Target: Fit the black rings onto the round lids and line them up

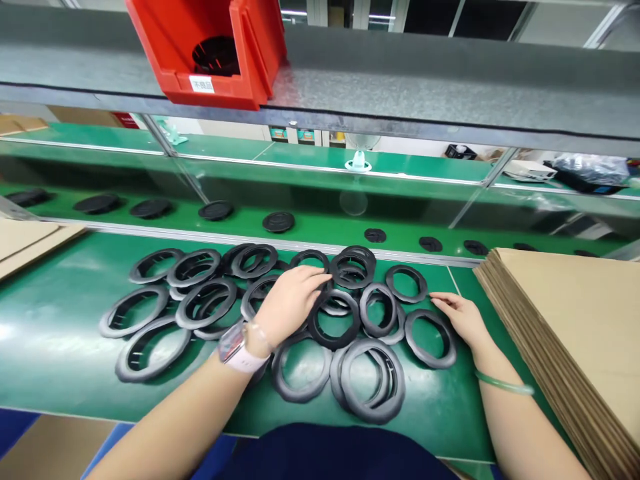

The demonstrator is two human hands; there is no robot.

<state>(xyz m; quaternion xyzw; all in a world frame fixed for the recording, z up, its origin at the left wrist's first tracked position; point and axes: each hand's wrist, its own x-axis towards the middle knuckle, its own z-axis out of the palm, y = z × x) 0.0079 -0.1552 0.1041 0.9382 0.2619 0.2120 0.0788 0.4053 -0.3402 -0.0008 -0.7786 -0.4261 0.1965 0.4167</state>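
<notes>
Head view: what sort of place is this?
Likely a factory assembly workstation: dark rings on a green worktop, round black parts spaced along a green strip behind it, and stacked cardboard alongside.

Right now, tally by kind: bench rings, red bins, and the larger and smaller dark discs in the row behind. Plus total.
Rings: at least 18 (overlapping, exact count hidden)
Red bin: 1
Larger discs: 5
Smaller discs: 5
Total: at least 29

Red bin (257,60) (labelled), stacked cardboard (575,313)
</notes>
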